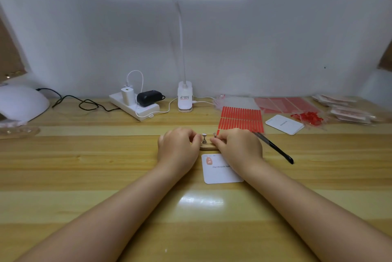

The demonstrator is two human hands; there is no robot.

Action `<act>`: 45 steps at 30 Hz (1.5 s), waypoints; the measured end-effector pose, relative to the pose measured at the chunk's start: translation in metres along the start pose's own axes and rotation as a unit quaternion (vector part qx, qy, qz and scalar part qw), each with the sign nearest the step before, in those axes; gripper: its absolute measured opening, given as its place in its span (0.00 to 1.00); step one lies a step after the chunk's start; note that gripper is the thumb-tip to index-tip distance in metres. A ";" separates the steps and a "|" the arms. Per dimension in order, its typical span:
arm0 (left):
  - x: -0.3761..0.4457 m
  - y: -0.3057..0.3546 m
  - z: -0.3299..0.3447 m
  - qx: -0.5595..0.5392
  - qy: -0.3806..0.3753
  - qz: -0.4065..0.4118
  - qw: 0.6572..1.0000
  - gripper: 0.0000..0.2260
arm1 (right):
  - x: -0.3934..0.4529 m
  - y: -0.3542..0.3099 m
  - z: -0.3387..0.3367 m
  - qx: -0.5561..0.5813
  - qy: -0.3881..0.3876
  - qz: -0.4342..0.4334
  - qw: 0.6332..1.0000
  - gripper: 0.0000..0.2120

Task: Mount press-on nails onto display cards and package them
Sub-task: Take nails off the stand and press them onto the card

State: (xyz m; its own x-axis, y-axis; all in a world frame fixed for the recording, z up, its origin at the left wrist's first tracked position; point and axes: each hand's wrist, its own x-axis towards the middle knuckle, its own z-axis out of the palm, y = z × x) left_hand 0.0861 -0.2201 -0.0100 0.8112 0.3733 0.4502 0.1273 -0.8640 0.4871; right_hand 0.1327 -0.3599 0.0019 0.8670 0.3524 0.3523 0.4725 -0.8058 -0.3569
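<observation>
One nail (209,160) mounted on display card (220,173), card lying just near side of wooden stand (206,147). My left hand (178,145) curled at stand's left end, contents hidden. My right hand (237,145) pinches small piece at right end, tweezers (273,148) alongside. Advice: steady base, lift next nail straight off holder (204,138), avoid smudging.

both hands (179,145) (237,145) at nail stand (204,138), seemingly pinching small pieces.

Wooden table (84,162) – display card (220,173), power strip (135,108), tweezers (273,147), 1 card stack (284,124).
</observation>
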 end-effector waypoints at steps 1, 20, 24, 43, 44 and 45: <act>0.000 0.000 0.000 0.002 0.001 0.002 1.000 0.11 | 0.000 0.000 0.000 -0.003 -0.003 0.001 1.000 0.15; -0.017 0.011 -0.012 -0.038 0.062 0.159 0.985 0.05 | -0.017 0.018 -0.003 0.205 -0.004 0.002 0.979 0.10; -0.016 0.010 -0.012 -0.031 0.061 0.155 0.986 0.04 | -0.018 0.019 -0.004 0.169 -0.017 -0.008 0.985 0.01; -0.021 0.014 -0.015 -0.038 0.097 0.226 0.969 0.06 | -0.027 0.010 -0.007 0.384 0.015 -0.044 0.922 0.08; -0.021 0.013 -0.016 -0.042 0.100 0.236 0.966 0.07 | -0.027 0.010 -0.008 0.394 0.015 -0.038 0.918 0.09; -0.021 0.013 -0.017 -0.047 0.104 0.246 0.962 0.09 | -0.027 0.011 -0.008 0.408 0.014 -0.031 0.913 0.09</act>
State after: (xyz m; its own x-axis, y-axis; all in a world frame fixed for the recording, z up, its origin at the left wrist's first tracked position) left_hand 0.0613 -0.2332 -0.0005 0.6271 -0.0062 0.7789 -0.3032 -0.9230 0.2368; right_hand 0.1129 -0.3823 -0.0044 0.8355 0.3644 0.4113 0.4910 -0.1589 -0.8565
